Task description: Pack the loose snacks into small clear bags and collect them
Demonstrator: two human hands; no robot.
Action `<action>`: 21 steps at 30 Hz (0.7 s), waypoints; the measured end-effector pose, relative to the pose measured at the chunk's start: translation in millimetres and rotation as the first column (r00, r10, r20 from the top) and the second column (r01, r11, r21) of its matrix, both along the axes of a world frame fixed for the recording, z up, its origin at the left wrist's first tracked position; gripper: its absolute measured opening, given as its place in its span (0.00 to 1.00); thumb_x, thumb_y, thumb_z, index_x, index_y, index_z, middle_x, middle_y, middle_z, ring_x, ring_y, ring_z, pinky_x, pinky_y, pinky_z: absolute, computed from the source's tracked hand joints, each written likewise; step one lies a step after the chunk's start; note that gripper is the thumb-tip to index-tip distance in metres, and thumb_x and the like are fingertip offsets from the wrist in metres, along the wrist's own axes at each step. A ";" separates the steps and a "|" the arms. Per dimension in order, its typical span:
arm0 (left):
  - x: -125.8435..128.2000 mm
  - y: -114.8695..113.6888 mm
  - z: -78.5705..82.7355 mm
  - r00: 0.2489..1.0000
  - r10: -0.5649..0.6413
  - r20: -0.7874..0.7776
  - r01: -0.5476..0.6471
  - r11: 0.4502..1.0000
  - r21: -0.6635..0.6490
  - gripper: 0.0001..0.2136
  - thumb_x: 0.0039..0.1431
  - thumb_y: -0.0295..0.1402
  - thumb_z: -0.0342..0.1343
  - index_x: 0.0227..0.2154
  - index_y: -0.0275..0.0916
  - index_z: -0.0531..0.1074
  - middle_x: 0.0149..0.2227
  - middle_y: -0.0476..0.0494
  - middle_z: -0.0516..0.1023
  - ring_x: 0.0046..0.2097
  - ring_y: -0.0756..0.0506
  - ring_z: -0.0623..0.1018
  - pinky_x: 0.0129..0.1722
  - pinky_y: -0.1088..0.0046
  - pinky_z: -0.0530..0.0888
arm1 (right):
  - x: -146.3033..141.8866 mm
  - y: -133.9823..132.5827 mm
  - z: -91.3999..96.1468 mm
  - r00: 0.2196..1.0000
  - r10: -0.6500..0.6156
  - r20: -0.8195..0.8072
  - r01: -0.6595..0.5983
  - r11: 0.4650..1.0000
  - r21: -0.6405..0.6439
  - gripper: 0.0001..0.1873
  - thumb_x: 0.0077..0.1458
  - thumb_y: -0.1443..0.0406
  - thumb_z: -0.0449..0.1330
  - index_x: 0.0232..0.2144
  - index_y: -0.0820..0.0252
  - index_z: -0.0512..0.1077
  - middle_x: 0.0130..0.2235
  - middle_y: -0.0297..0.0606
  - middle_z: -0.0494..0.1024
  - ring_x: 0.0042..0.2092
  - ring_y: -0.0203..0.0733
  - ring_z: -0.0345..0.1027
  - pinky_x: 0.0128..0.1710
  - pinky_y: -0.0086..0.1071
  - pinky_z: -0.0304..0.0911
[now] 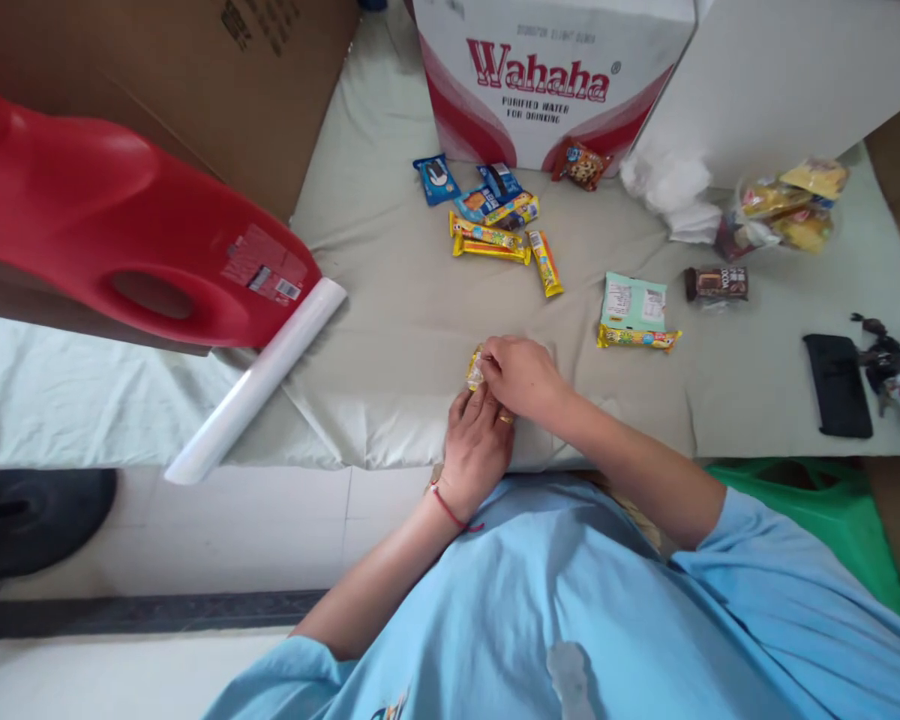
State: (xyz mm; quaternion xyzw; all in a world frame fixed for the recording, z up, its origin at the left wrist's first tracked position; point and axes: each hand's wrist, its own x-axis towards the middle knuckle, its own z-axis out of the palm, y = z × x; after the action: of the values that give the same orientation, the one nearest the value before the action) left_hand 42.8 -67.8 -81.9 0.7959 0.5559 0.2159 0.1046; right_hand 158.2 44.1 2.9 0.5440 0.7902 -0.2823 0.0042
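Yellow wrapper [474, 369] is sitting over worktop [390, 350], just beyond left hand [480, 440], just left of right hand [523, 374]; visible length is pointing away from us. Right hand is pinching its side; left is meeting near end, grip hidden, we cannot tell.

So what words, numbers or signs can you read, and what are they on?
"Wahaha ®": white box
"PURIFIED WATER FOR DRINKING": same box, below that
"COCOA", it looks like: brown packet
Too small or blurred to read: the row above "Wahaha", and print on the red bottle, cardboard, green packet, blue packet, yellow bar and small yellow wrapper.
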 end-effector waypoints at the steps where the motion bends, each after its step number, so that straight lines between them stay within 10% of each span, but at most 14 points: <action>1: -4.1 0.6 -0.8 0.997 -0.026 0.074 0.025 1.000 0.013 0.17 0.68 0.26 0.55 0.56 0.39 0.79 0.63 0.28 0.80 0.71 0.33 0.73 0.68 0.47 0.71 | -1.1 -3.6 0.5 0.999 0.025 0.030 -0.025 1.000 0.005 0.17 0.75 0.65 0.50 0.51 0.63 0.78 0.52 0.48 0.84 0.52 0.47 0.77 0.49 0.34 0.65; 8: -33.0 -8.0 8.7 0.795 -0.011 0.606 -0.019 0.999 0.044 0.16 0.67 0.20 0.48 0.38 0.43 0.80 0.43 0.43 0.87 0.51 0.44 0.86 0.54 0.60 0.83 | 0.6 -45.1 -10.8 0.975 0.160 0.153 -0.187 0.966 0.178 0.19 0.76 0.64 0.47 0.57 0.63 0.74 0.55 0.54 0.76 0.58 0.55 0.66 0.50 0.40 0.68; 21: -54.4 -12.9 9.4 0.778 0.114 0.618 -0.200 0.977 0.070 0.15 0.65 0.18 0.51 0.32 0.42 0.78 0.34 0.48 0.83 0.45 0.46 0.85 0.49 0.65 0.82 | -0.1 -38.0 4.6 0.924 0.299 0.239 -0.353 0.906 0.232 0.22 0.72 0.72 0.46 0.57 0.64 0.75 0.57 0.55 0.76 0.59 0.62 0.64 0.53 0.52 0.64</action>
State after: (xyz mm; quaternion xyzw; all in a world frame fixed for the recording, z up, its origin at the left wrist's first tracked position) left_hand -11.6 -80.6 -72.4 0.6393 0.5413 0.5055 0.2072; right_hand 158.1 6.1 7.6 0.4243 0.8969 -0.1112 0.0557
